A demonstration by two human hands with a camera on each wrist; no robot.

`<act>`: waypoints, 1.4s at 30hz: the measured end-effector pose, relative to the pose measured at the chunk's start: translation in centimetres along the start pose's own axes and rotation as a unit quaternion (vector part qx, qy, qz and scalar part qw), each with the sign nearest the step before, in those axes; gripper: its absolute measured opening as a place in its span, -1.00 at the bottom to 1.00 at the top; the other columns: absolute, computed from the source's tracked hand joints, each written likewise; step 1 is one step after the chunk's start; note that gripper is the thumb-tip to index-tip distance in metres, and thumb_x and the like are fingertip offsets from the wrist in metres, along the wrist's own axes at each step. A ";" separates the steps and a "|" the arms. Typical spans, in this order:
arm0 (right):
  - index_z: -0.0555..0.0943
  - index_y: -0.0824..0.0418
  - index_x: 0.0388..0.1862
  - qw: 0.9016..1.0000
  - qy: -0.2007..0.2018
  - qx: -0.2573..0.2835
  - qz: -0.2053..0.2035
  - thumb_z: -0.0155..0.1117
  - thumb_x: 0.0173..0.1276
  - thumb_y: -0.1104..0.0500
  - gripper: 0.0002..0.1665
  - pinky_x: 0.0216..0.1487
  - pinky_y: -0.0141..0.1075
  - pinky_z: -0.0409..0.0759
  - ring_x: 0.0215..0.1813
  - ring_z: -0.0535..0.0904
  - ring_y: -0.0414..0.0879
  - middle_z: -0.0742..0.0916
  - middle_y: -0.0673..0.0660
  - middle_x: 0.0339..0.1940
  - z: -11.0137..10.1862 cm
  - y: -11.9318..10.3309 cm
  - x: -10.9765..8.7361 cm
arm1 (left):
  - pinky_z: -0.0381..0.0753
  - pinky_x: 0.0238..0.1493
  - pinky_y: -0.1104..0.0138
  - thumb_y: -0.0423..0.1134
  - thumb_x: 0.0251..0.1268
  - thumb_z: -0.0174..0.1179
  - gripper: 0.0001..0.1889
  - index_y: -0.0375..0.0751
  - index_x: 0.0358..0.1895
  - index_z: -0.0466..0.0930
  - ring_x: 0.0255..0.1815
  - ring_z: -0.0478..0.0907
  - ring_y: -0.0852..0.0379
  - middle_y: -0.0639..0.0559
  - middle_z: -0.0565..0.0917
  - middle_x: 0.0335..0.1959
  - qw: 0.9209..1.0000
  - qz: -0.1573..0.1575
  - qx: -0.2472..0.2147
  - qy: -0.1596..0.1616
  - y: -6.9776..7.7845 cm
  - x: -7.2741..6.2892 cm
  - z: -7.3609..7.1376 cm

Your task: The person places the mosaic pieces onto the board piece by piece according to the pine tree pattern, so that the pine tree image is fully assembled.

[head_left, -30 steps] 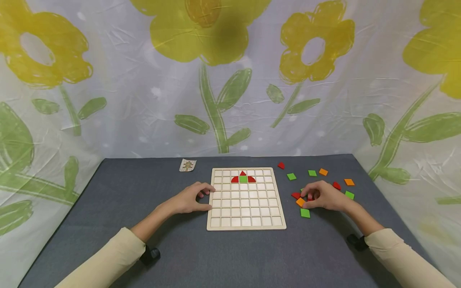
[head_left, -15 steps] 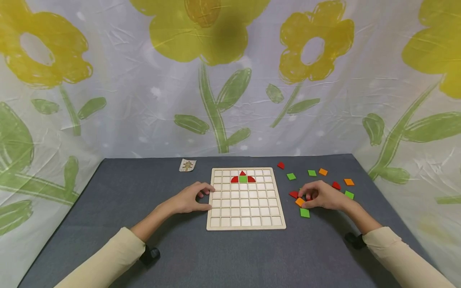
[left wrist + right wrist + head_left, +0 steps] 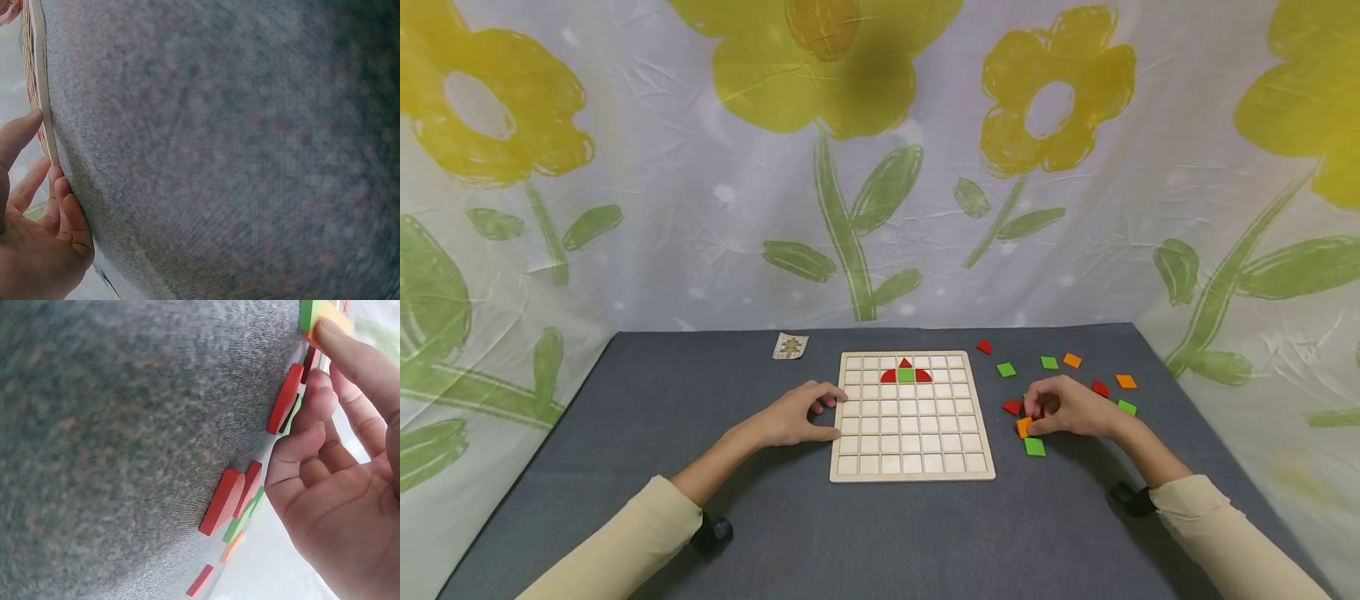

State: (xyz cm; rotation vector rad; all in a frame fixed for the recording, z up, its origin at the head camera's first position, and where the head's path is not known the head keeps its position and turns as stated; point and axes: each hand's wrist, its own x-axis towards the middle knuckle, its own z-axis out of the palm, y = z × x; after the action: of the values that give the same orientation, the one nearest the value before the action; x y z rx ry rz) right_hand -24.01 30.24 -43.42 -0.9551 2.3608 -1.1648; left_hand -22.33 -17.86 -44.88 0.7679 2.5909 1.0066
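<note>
My left hand [image 3: 797, 414] rests at the left edge of a pale wooden grid board [image 3: 913, 477], thumb and index finger spread apart and touching the rim. The left wrist view shows the same two fingertips against the board's side [image 3: 42, 75]. A green square [image 3: 906, 375] sits on the board between two red curved pieces, with a red triangle [image 3: 906, 362] above it. To the right, my right hand [image 3: 1072, 407] pinches an orange square tile [image 3: 1023, 427], which stands tilted. Its thumb lies on the orange tile [image 3: 338, 322] in the right wrist view; the fingers behind are partly hidden.
Loose red, green and orange pieces lie right of the board, among them a green tile [image 3: 1034, 447] and a red piece [image 3: 1012, 407] by the right hand. A small patterned card [image 3: 791, 346] lies behind the board's left corner. A flowered curtain [image 3: 700, 250] backs the table.
The orange tile has tipped up from lying flat, now between my right thumb and fingers. The right hand has shifted slightly left. My left hand and the board hold their place.
</note>
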 end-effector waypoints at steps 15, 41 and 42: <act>0.65 0.37 -0.12 0.999 -0.019 0.036 0.001 0.39 0.37 0.39 -0.87 -0.26 -0.16 0.64 -0.32 0.59 0.16 0.69 0.23 -0.29 -0.6 -1.1 0.2 | 0.50 0.09 0.01 -0.19 0.30 0.45 -0.46 -0.23 0.28 0.52 0.01 0.51 -0.08 -0.07 0.49 0.01 1.000 -0.001 0.000 0.000 -0.1 0.0 0.1; 0.58 0.40 -0.05 0.996 0.067 0.042 -0.040 0.33 0.43 0.39 -0.83 -0.23 -0.14 0.64 -0.25 0.65 0.24 0.73 0.24 -0.29 1.8 -2.6 3.3 | 0.50 0.08 0.02 -0.18 0.29 0.46 -0.47 -0.22 0.27 0.53 0.01 0.51 -0.07 -0.05 0.49 -0.01 1.000 -0.005 0.007 0.001 0.0 0.1 0.0; 0.58 0.39 -0.05 0.996 0.066 0.044 -0.040 0.33 0.43 0.39 -0.83 -0.24 -0.14 0.64 -0.25 0.65 0.25 0.73 0.25 -0.29 2.0 -2.6 3.4 | 0.50 0.09 0.02 -0.18 0.29 0.46 -0.47 -0.22 0.27 0.53 0.01 0.51 -0.07 -0.05 0.49 -0.01 1.000 -0.004 0.007 0.001 0.0 0.1 0.0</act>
State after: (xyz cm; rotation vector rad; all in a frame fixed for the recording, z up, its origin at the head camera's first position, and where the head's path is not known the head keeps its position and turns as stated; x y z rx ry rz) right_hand -24.27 25.56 -42.58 -0.9781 2.3693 -1.3906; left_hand -22.38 -17.79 -44.90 0.7580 2.6035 0.9900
